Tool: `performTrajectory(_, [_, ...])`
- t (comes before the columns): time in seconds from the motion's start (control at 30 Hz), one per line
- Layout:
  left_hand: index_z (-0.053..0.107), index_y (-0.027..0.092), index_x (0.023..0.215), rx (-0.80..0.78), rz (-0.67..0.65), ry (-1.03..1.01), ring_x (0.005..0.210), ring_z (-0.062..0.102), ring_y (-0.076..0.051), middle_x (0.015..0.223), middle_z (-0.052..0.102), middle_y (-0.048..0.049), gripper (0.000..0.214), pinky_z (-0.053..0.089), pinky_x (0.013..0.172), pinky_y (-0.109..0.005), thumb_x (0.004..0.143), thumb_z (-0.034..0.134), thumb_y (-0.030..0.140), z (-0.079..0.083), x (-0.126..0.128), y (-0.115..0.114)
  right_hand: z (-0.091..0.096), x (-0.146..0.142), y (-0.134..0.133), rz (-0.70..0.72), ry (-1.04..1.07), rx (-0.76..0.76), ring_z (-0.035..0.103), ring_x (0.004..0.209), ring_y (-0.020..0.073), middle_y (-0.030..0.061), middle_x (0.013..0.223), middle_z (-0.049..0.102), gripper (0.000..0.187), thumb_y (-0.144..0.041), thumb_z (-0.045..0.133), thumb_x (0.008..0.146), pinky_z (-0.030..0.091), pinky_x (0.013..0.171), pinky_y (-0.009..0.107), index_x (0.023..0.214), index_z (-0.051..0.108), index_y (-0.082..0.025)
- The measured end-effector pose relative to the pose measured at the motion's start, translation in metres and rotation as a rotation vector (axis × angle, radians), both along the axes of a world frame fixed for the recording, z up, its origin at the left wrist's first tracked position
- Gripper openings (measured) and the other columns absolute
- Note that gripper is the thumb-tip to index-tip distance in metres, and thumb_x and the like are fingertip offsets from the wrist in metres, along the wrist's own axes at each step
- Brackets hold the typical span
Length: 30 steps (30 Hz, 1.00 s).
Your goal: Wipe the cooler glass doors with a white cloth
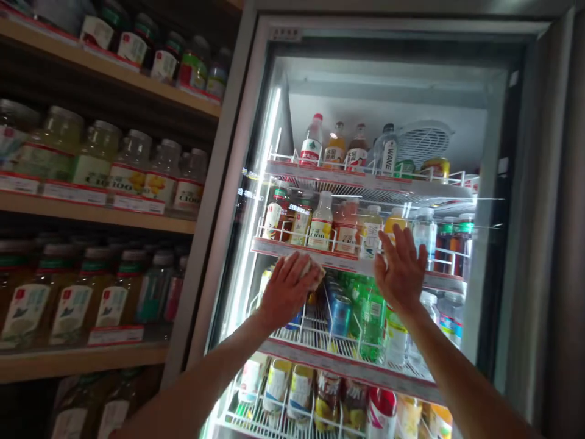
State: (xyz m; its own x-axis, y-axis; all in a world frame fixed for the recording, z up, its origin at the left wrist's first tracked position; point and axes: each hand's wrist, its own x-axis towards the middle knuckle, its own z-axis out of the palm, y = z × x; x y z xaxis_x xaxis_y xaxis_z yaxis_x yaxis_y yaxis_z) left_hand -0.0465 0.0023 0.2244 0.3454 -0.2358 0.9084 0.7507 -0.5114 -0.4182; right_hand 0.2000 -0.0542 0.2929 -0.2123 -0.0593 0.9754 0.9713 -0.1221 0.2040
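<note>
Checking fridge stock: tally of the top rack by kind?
Visible on the top rack:
Bottles: 4
Cans: 2
Total: 6

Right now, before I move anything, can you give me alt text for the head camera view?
The left hand presses what looks like a pale cloth against the glass door of a lit drinks fridge, with the right hand flat on the glass. Bottles fill its wire shelves; jars stand on wooden shelves to the left.
</note>
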Motion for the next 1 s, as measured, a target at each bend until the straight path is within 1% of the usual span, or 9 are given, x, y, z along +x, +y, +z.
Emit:
performTrajectory(0.13, [0.044,0.021,0.130,-0.029,0.033,-0.289,0.134,0.031,-0.024,0.137,0.043,-0.0128,0.043,0.029,0.108,-0.044,0.087,0.043,0.021,0.034,-0.039,0.015,0.000,-0.001,-0.001,-0.016,-0.009,0.011,0.028,0.137,0.0220,0.0085,0.143,0.039,0.045,-0.029,0.039,0.089,0.019,0.110,0.045,0.134,0.042,-0.023])
performTrajectory(0.23, [0.044,0.017,0.131,-0.062,0.025,-0.492,0.134,0.029,-0.028,0.141,0.036,-0.0174,0.043,0.030,0.106,-0.048,0.088,0.042,0.022,0.047,-0.040,0.020,-0.001,-0.002,-0.001,-0.017,0.000,0.008,0.028,0.137,0.0222,0.0085,0.144,0.039,0.044,-0.029,0.039,0.089,0.018,0.110,0.045,0.132,0.045,-0.022])
performTrajectory(0.37, [0.042,0.022,0.132,0.015,0.004,-0.055,0.137,0.023,-0.025,0.140,0.041,-0.0093,0.046,0.026,0.110,-0.045,0.086,0.044,0.022,0.032,0.010,0.003,-0.005,0.001,0.000,0.015,-0.002,-0.005,0.026,0.137,0.0216,0.0074,0.145,0.037,0.048,-0.028,0.039,0.088,0.018,0.111,0.044,0.136,0.040,-0.023])
performTrajectory(0.43, [0.044,0.024,0.130,0.066,-0.007,0.164,0.137,0.025,-0.024,0.138,0.044,-0.0056,0.045,0.023,0.111,-0.043,0.085,0.046,0.023,0.035,0.029,-0.004,-0.007,0.002,0.001,0.024,-0.010,-0.011,0.025,0.138,0.0217,0.0074,0.146,0.035,0.052,-0.028,0.040,0.088,0.017,0.111,0.045,0.139,0.035,-0.024])
performTrajectory(0.5, [0.045,0.022,0.130,0.075,-0.005,0.170,0.135,0.028,-0.025,0.138,0.045,-0.0062,0.044,0.024,0.111,-0.043,0.086,0.045,0.023,0.055,0.030,-0.004,-0.007,0.003,0.000,0.021,-0.022,-0.014,0.025,0.138,0.0220,0.0077,0.147,0.034,0.054,-0.028,0.040,0.087,0.016,0.111,0.045,0.141,0.032,-0.024])
performTrajectory(0.67, [0.046,0.015,0.130,-0.073,-0.022,-0.326,0.134,0.027,-0.030,0.142,0.037,-0.0151,0.043,0.026,0.108,-0.048,0.088,0.039,0.024,0.122,0.001,0.011,-0.007,-0.001,-0.003,0.024,-0.019,-0.014,0.025,0.138,0.0224,0.0082,0.146,0.035,0.054,-0.027,0.041,0.088,0.019,0.110,0.045,0.141,0.031,-0.024])
performTrajectory(0.77, [0.043,0.016,0.131,-0.043,-0.005,-0.269,0.136,0.024,-0.030,0.143,0.035,-0.0146,0.044,0.026,0.108,-0.049,0.088,0.039,0.025,0.118,0.014,0.008,-0.007,-0.002,-0.003,0.037,-0.020,-0.001,0.028,0.137,0.0234,0.0083,0.145,0.037,0.052,-0.027,0.042,0.088,0.020,0.110,0.046,0.139,0.034,-0.024])
performTrajectory(0.9, [0.041,0.025,0.131,0.107,0.036,0.199,0.136,0.025,-0.025,0.141,0.041,-0.0055,0.044,0.024,0.111,-0.045,0.088,0.044,0.025,0.093,0.044,-0.002,-0.008,0.000,-0.002,0.034,-0.049,0.026,0.030,0.136,0.0238,0.0103,0.143,0.040,0.048,-0.026,0.042,0.088,0.021,0.109,0.046,0.136,0.040,-0.021])
performTrajectory(1.0, [0.040,0.025,0.132,0.082,0.059,0.165,0.135,0.028,-0.025,0.140,0.042,-0.0053,0.044,0.025,0.110,-0.045,0.088,0.042,0.025,0.110,0.030,0.002,-0.008,0.001,0.000,0.039,-0.050,0.030,0.030,0.136,0.0231,0.0102,0.142,0.041,0.049,-0.025,0.042,0.088,0.021,0.110,0.046,0.136,0.038,-0.021])
